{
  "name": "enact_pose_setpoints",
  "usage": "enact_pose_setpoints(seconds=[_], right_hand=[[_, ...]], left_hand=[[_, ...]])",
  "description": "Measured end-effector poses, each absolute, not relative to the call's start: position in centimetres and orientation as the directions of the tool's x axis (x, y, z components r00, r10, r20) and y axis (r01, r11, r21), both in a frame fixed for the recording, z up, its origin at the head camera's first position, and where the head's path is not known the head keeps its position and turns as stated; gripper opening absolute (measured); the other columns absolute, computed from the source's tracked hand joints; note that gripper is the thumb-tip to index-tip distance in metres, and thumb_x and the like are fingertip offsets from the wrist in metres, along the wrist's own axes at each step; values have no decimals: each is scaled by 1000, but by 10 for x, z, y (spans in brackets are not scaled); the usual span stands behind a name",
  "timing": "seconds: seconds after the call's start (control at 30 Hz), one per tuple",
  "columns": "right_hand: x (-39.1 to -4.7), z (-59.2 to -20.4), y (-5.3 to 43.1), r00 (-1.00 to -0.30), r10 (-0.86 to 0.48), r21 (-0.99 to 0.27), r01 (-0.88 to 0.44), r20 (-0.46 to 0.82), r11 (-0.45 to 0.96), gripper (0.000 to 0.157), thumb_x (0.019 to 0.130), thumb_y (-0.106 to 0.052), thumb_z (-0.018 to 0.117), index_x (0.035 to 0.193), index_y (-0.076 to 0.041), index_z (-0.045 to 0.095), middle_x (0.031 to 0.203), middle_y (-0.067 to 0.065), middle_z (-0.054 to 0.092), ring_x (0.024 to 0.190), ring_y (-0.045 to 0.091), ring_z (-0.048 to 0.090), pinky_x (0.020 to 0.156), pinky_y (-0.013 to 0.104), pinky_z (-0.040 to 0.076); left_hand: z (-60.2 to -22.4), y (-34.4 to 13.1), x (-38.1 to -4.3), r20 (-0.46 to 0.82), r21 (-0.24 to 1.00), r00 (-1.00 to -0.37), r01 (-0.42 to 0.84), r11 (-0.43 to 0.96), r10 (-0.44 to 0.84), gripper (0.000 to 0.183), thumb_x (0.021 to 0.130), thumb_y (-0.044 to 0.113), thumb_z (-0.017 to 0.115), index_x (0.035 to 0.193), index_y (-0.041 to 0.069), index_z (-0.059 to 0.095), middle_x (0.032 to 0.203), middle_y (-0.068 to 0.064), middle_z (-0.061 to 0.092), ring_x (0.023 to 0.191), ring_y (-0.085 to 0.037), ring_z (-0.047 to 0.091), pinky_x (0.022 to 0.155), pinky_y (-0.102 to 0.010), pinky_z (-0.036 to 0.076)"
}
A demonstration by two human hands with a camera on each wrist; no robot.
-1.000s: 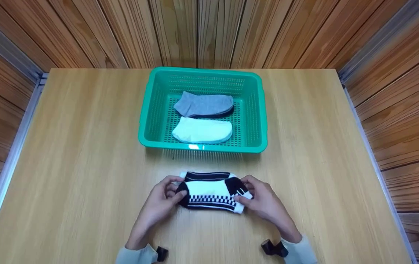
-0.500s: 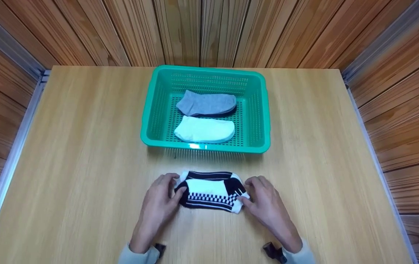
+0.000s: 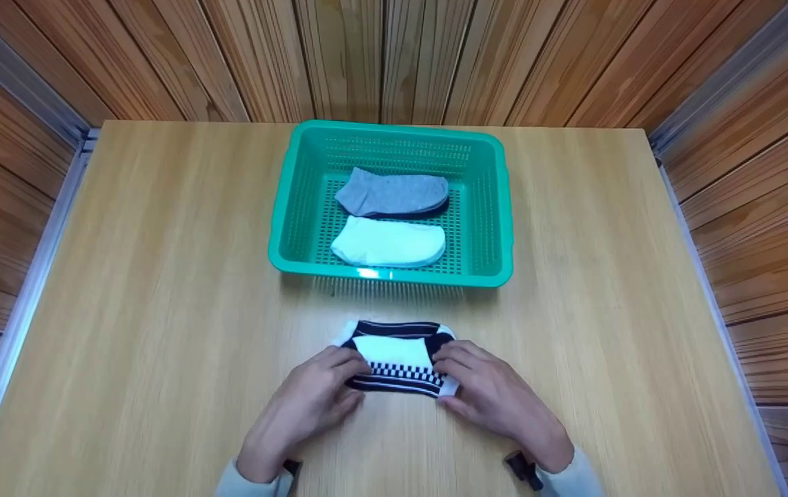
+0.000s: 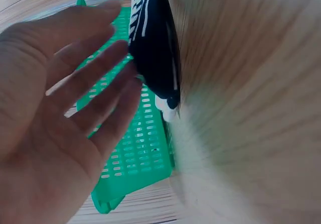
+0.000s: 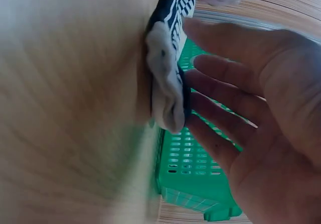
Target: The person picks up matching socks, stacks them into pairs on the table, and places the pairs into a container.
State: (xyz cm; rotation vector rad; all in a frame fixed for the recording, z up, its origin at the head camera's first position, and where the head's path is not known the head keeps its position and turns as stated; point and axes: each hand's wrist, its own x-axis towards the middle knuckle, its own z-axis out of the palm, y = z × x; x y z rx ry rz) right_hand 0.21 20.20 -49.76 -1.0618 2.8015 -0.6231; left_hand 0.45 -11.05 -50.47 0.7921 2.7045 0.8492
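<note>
A pair of black-and-white socks (image 3: 394, 352) with a checkered band lies flat on the table, one sock partly over the other. My left hand (image 3: 314, 393) rests its fingertips on the left end. On the right end, over the cuff, are the fingertips of my right hand (image 3: 487, 390). Seen from the left wrist, the fingers (image 4: 95, 83) are nearly straight and touch the dark sock end (image 4: 153, 53). The right wrist view has relaxed fingers (image 5: 215, 88) against the top of the white cuff (image 5: 165, 78), with the thumb held off to the side.
Behind the socks stands a green plastic basket (image 3: 506, 228). Inside it lie grey socks (image 3: 394, 193) at the back and white socks (image 3: 387, 243) in front. Wood-panelled walls (image 3: 415, 62) border the table (image 3: 159, 276) at the back and both sides.
Both hands have let go of the sock ends, which they pinched earlier, and moved inward so their fingers lie on top. The socks stay flat in nearly the same place.
</note>
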Motion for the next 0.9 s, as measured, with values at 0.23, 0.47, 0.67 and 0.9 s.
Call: enact_pose_setpoints(seconds=[0.23, 0.47, 0.67, 0.9], right_hand=[[-1, -498, 204, -779, -625, -423, -548, -57, 722, 62, 86, -37, 87, 137, -12, 63, 134, 1, 67, 128, 17, 60, 107, 37, 55], [-5, -502, 200, -775, -631, -374, -594, 28, 713, 29, 95, -15, 73, 123, -11, 69, 120, 1, 71, 118, 17, 64, 99, 35, 58], [-13, -500, 197, -799, -598, -438, -562, 68, 702, 17, 105, -15, 62, 115, -7, 72, 103, 3, 75, 102, 15, 71, 88, 34, 61], [-22, -490, 202, -866, -499, -642, -370, -23, 671, 20, 111, -24, 54, 117, -14, 71, 96, -6, 71, 90, 4, 66, 83, 31, 60]], left_hand=[[-506, -103, -4, -179, 572, -844, 329, 751, 506, 46, 90, 23, 83, 133, 15, 69, 129, -2, 67, 115, -16, 61, 104, -40, 57], [-508, -95, -11, -239, 528, -841, 307, 792, 485, 51, 89, 31, 85, 135, 15, 68, 131, -5, 66, 116, -19, 60, 106, -42, 55], [-508, -94, -13, -253, 527, -832, 309, 792, 493, 53, 90, 35, 84, 136, 14, 66, 132, -7, 63, 116, -20, 59, 106, -44, 55], [-506, -100, -15, -108, 535, -845, 395, 747, 524, 33, 100, 28, 68, 128, 11, 71, 119, -5, 73, 104, -18, 64, 90, -39, 58]])
